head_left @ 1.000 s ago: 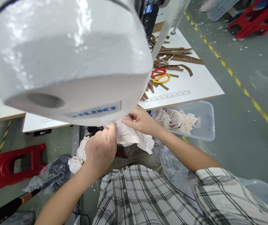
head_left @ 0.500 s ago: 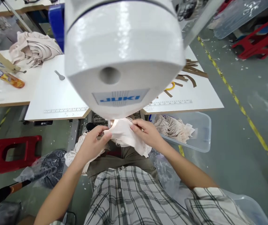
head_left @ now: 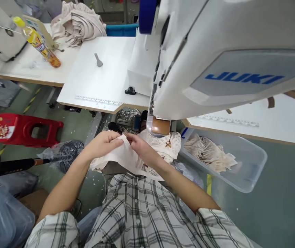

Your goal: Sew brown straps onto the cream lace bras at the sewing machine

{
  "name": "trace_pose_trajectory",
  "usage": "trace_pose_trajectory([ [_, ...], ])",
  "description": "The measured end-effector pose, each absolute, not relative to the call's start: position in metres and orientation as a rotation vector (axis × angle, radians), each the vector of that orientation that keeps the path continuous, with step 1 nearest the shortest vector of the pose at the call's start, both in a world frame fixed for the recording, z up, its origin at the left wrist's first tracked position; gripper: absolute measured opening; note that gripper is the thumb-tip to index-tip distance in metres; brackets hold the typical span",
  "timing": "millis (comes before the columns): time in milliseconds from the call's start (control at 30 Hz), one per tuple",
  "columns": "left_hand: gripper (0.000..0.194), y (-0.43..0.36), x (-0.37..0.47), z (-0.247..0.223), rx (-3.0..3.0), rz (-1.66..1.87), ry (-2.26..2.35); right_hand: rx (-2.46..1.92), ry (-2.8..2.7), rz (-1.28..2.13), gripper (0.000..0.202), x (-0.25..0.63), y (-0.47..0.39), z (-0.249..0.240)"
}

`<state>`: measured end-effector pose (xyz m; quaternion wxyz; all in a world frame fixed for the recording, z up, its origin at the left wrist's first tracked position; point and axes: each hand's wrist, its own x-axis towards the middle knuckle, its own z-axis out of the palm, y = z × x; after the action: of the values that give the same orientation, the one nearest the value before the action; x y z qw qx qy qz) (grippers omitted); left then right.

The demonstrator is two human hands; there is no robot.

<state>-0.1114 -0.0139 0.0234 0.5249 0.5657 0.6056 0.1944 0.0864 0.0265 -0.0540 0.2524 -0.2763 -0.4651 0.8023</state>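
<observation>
A pale fabric piece (head_left: 126, 158) hangs between my hands over my lap, left of the sewing machine's working end. My left hand (head_left: 106, 143) pinches its upper edge, fingers closed. Close beside it, my right hand (head_left: 140, 146) also has its fingers closed on the edge of the fabric. The white sewing machine (head_left: 204, 79), lettered JUKI, stands ahead and to the right. Under its head and by my right wrist lies patterned lace-like cloth (head_left: 169, 146); part of it is hidden by my forearm.
A clear plastic bin (head_left: 253, 168) of beige cloth pieces (head_left: 209, 151) stands right. The white table (head_left: 95, 82) bears a small grey tool (head_left: 98, 60). Further left are a drink bottle (head_left: 42, 48), a fabric heap (head_left: 77, 24) and a red stool (head_left: 23, 131).
My view has swung left, so the machine appears further right. The fabric has come away from the machine's working end, and my hands have drawn together on its edge.
</observation>
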Motion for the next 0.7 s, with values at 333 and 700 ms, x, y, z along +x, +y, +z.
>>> trace_pose_trajectory([
  [333,0.032,-0.025,-0.077,-0.052,1.045,0.909,1.707,-1.035,-1.224,1.573,0.009,0.092,0.009,-0.094],
  [700,0.033,-0.029,-0.036,-0.057,0.814,1.091,1.443,-1.028,-1.877,0.88,0.023,0.127,0.004,-0.091],
])
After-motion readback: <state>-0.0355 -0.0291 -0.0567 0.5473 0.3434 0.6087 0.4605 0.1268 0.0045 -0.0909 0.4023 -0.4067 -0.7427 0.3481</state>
